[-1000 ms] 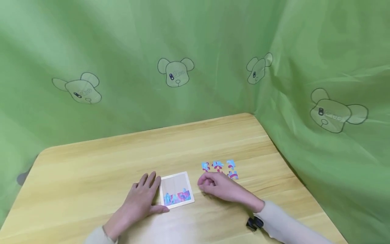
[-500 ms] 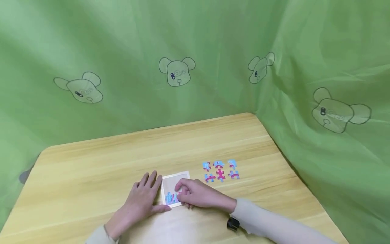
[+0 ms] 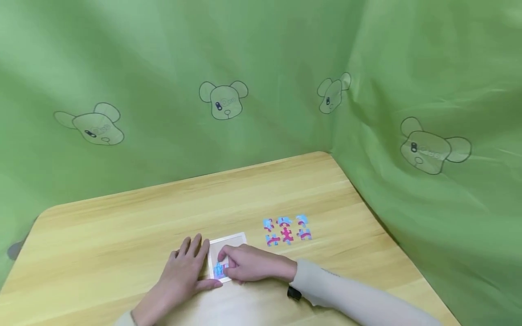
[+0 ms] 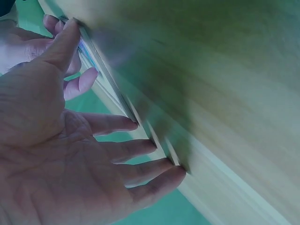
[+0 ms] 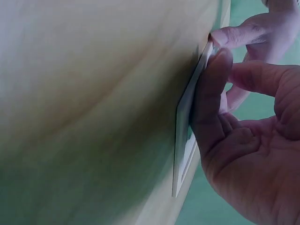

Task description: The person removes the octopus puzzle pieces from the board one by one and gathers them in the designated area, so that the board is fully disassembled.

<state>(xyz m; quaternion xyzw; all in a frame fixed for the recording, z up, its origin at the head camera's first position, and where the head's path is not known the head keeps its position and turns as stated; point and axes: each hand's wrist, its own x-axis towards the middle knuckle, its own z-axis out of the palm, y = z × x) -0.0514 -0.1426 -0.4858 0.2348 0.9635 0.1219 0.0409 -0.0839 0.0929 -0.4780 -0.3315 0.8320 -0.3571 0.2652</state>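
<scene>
On the table lies a small square puzzle frame (image 3: 226, 239) with a pale rim and blue, pink and purple jigsaw pieces (image 3: 218, 270) along its near side. My left hand (image 3: 181, 274) rests flat beside it, fingertips against its left edge and thumb at the near corner; the left wrist view shows those fingers (image 4: 136, 149) extended. My right hand (image 3: 250, 262) reaches over the frame with curled fingers, thumb and index tips low over the pieces. In the right wrist view the index finger (image 5: 213, 89) meets the thumb near the rim; anything between them is hidden.
Several loose jigsaw pieces (image 3: 287, 234), light blue and magenta, lie in two rows right of the frame. The wooden table (image 3: 163, 213) ends at a green curtain (image 3: 277, 122) behind and on the right. A black object (image 3: 294, 293) shows under the right wrist.
My right hand has moved left from beside the loose pieces to over the frame, then farther left across its near row. The left hand stays at the frame's edge. The head view has shifted slightly.
</scene>
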